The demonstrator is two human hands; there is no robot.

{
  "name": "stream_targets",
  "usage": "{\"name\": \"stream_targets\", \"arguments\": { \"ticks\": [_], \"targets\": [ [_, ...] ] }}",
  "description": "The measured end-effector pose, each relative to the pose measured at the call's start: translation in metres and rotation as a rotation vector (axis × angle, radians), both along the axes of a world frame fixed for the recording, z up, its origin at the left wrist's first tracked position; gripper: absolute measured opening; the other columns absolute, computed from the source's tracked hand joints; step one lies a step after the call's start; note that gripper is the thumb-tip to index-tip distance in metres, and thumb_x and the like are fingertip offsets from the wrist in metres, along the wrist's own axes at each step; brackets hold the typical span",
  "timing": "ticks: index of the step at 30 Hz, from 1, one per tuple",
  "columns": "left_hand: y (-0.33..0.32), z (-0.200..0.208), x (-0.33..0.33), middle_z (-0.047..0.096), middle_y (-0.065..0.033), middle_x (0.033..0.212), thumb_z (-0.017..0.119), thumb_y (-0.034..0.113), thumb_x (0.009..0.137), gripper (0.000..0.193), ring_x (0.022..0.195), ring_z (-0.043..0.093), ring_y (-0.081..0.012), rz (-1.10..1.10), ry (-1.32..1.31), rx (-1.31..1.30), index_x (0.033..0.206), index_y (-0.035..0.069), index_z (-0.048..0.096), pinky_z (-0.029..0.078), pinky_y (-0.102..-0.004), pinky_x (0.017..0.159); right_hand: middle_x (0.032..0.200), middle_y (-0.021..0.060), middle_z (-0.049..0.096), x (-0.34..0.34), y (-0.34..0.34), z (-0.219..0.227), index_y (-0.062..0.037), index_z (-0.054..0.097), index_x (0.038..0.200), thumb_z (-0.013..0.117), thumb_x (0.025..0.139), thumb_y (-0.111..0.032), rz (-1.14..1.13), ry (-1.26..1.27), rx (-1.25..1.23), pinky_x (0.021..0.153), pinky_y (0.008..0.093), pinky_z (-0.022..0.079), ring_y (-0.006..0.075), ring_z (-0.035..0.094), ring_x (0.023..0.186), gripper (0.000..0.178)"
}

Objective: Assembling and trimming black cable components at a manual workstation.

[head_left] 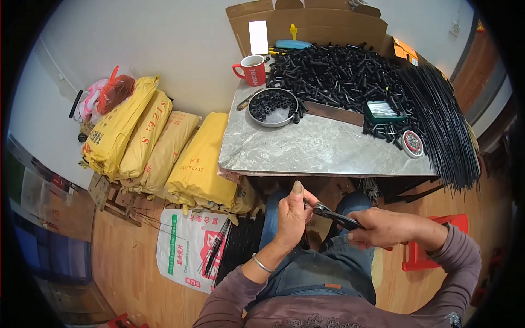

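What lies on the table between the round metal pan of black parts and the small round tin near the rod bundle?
In the head view, between the metal pan and the round tin lies mostly bare grey tabletop, with scattered black tubes near the tin.

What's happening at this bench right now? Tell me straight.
A seated person works over their lap, below the grey table. The right hand grips black pliers, whose tip meets something small pinched in the left hand; what it is can't be made out. On the table sit a heap of black tubes, a metal bowl, a red mug and a bundle of thin black rods.
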State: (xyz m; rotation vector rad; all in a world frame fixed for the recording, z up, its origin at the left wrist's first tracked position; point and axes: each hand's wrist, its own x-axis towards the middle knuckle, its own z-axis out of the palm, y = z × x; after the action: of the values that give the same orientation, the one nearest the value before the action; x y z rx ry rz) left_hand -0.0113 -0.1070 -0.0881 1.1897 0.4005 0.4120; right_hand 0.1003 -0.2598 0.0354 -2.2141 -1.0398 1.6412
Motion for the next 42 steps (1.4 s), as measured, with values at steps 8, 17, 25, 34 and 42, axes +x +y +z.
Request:
{"name": "stream_targets", "arguments": {
  "ticks": [8,17,25,34,42],
  "targets": [
    [-0.016,0.004,0.010,0.039,0.0033,0.050,0.032,0.052,0.100,0.064,0.045,0.033,-0.0036,0.028,0.054,0.096,0.072,0.001,0.058,0.026,-0.0205,0.044,0.076,0.0176,0.061,0.000,-0.009,-0.005,0.0025,0.052,0.108,0.053,0.094,-0.020,0.042,-0.104,0.160,0.061,0.0398,0.048,0.0297,0.061,0.073,0.027],
    [0.004,0.018,0.016,0.040,0.0037,0.055,0.031,0.049,0.102,0.058,0.048,0.035,-0.0040,0.164,-0.010,0.125,0.084,0.001,0.059,0.028,-0.0208,0.045,0.079,0.0251,0.062,-0.004,0.011,-0.063,-0.0006,0.054,0.100,0.058,0.090,-0.017,-0.053,-0.472,0.534,0.066,0.0484,0.047,0.0441,0.061,0.081,0.020],
    [0.126,0.182,-0.069,0.034,0.0048,0.063,0.043,0.041,0.100,0.036,0.052,0.033,-0.0066,0.703,-0.509,0.255,0.080,0.012,0.047,0.027,-0.0221,0.043,0.090,0.0223,0.063,0.110,0.037,-0.106,-0.0004,0.054,0.097,0.068,0.081,-0.037,-0.129,-1.024,0.568,0.073,0.0471,0.047,0.0407,0.061,0.084,0.042],
    [0.248,-0.053,-0.141,0.054,-0.0286,0.089,0.043,0.025,0.099,0.035,0.082,0.050,-0.0399,0.724,0.606,0.999,0.099,-0.009,0.048,0.040,-0.0446,0.078,0.084,0.0147,0.058,0.120,0.055,-0.119,-0.0039,0.060,0.083,0.075,0.071,-0.036,-0.169,-1.235,0.713,0.074,0.0443,0.046,0.0332,0.057,0.082,0.038],
    [0.240,-0.248,-0.151,0.049,-0.0252,0.120,0.056,0.034,0.093,0.052,0.110,0.050,-0.0395,0.097,0.758,0.195,0.127,-0.005,0.045,0.043,-0.0444,0.092,0.078,0.0086,0.059,0.231,-0.034,-0.098,-0.0105,0.064,0.078,0.068,0.073,-0.018,-0.288,-1.741,0.626,0.065,0.0414,0.044,0.0277,0.058,0.078,0.009]
  ]
}}
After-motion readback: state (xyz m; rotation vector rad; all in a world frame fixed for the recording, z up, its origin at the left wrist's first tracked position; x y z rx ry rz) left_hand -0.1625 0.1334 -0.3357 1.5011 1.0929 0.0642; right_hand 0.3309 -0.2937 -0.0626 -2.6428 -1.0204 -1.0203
